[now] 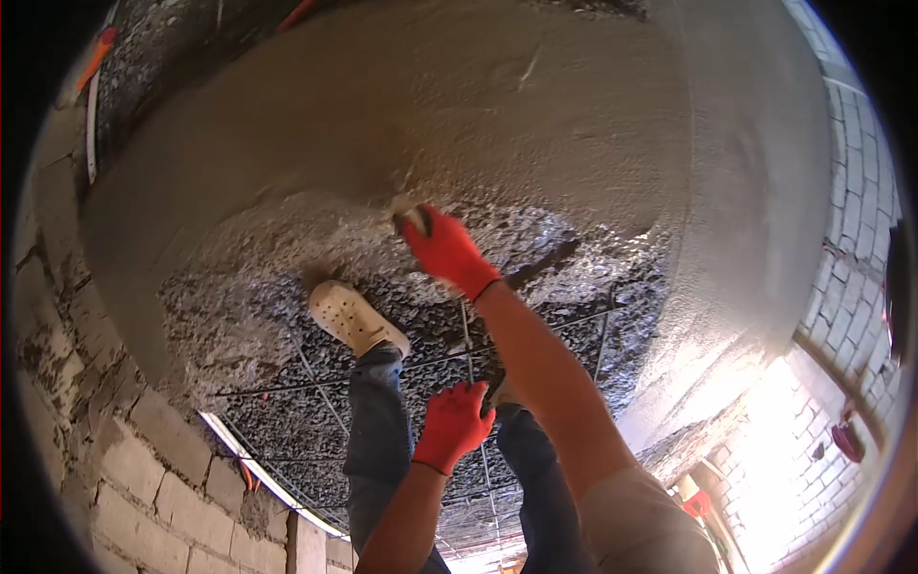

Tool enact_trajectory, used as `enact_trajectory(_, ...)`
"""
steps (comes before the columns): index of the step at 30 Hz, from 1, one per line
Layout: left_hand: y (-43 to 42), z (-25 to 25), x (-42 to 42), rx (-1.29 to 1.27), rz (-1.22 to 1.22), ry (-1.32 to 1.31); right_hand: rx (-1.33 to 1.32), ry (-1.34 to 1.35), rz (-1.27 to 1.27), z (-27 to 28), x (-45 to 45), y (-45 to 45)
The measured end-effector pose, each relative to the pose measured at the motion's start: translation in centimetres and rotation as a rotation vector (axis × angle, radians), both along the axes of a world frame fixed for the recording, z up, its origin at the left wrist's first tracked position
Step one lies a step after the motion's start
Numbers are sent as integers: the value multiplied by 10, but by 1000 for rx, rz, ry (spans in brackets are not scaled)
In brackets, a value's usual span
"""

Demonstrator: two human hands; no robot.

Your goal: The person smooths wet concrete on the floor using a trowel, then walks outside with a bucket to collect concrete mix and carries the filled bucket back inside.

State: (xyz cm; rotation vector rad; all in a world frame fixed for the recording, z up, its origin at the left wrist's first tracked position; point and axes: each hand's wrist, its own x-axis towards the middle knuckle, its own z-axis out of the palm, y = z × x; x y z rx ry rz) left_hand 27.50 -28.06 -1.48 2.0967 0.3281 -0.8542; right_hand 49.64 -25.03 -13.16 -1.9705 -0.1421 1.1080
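Note:
My right hand (445, 251), in a red glove with dark palm, reaches forward over wet concrete (574, 105). Its fingers are closed around what looks like a trowel (404, 205); its pale end shows, and the rest is hidden or blurred against the grey surface. Smooth concrete spreads beyond the hand, and rough, lumpy mix (258, 239) lies just below it. My left hand (453, 424), also red-gloved, is close to my right knee with its fingers curled. Dark material shows at its fingertips; whether it holds something I cannot make out.
My beige clog (352, 316) stands on dark gravel (277, 421) among thin reinforcing bars (521, 349). A block wall (163, 478) runs along the left, and a white brick wall (856, 182) rises at right. Bright light falls in at lower right. An orange pipe (96, 55) shows at upper left.

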Motion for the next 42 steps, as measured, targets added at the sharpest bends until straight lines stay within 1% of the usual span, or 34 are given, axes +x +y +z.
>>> enact_trajectory(2,0,0,1,-15,-8,0,-68,18,-119,16,34,-28)
enact_trajectory(4,2,3,5,-7,-28,0,-154,62,-297,26,57,-61)
enact_trajectory(6,3,6,9,-5,-41,-6,-188,-304,-217,4,71,-114)
enact_trajectory(7,4,7,11,-1,-50,-8,-236,-290,-331,-11,73,-139)
enact_trajectory(8,5,5,10,19,-36,-1,-281,-345,-340,-13,71,-162)
enact_trajectory(10,2,-1,3,-54,13,-20,86,-271,-785,-51,60,-206)
enact_trajectory(12,4,4,8,-11,46,12,229,8,-1118,-33,60,-193)
enact_trajectory(14,7,9,12,-75,30,24,365,296,-960,-38,72,-190)
enact_trajectory(15,8,11,11,-43,72,46,305,286,-918,-30,75,-159)
enact_trajectory(16,8,12,10,-44,88,-1,246,263,-878,-20,76,-127)
enact_trajectory(17,7,14,9,-54,100,-53,242,236,-824,-24,77,-104)
enact_trajectory(18,5,15,9,-46,127,-48,242,247,-797,-43,77,-84)
enact_trajectory(19,3,16,10,-57,135,-83,222,134,-776,-73,77,-65)
enact_trajectory(20,2,17,11,-68,143,-118,202,21,-752,-89,75,-48)
enact_trajectory(21,1,19,12,-57,171,-116,300,295,-735,-59,67,-7)
enact_trajectory(22,1,23,14,-61,131,-100,303,306,-706,-54,54,27)
enact_trajectory(24,-2,28,21,-83,48,-75,356,251,-520,-53,37,90)
enact_trajectory(25,-7,29,25,-7,-82,-49,354,254,-494,-59,24,121)
enact_trajectory(26,-9,29,23,-5,-57,-50,330,211,-484,-69,9,151)
enact_trajectory(28,-12,23,16,-50,443,-405,302,171,-451,-72,-22,210)
enact_trajectory(29,-19,21,23,-45,467,-403,298,13,-347,-64,-37,240)
enact_trajectory(30,-29,18,37,-615,1019,-345,296,-142,-238,-56,-50,267)
enact_trajectory(31,-25,17,45,-1208,1541,-256,297,-132,-211,-52,-61,290)
enact_trajectory(33,-11,12,43,-1203,1597,-287,320,291,-193,-45,-82,335)
enact_trajectory(34,-2,10,43,-1203,1623,-307,318,301,-169,-44,-92,357)
enact_trajectory(36,15,6,42,-1203,1671,-343,232,383,-95,-38,-114,395)
enact_trajectory(37,23,6,42,-1206,1693,-357,226,392,-51,-23,-127,409)
enact_trajectory(38,30,7,42,-1211,1716,-371,219,399,-32,-28,-137,418)
enact_trajectory(40,41,10,45,-1225,1761,-399,150,176,321,-27,-155,440)
enact_trajectory(41,46,11,46,-1232,1778,-413,163,334,304,-24,-165,440)
enact_trajectory(42,53,13,47,-1238,1792,-429,160,335,318,-21,-177,442)
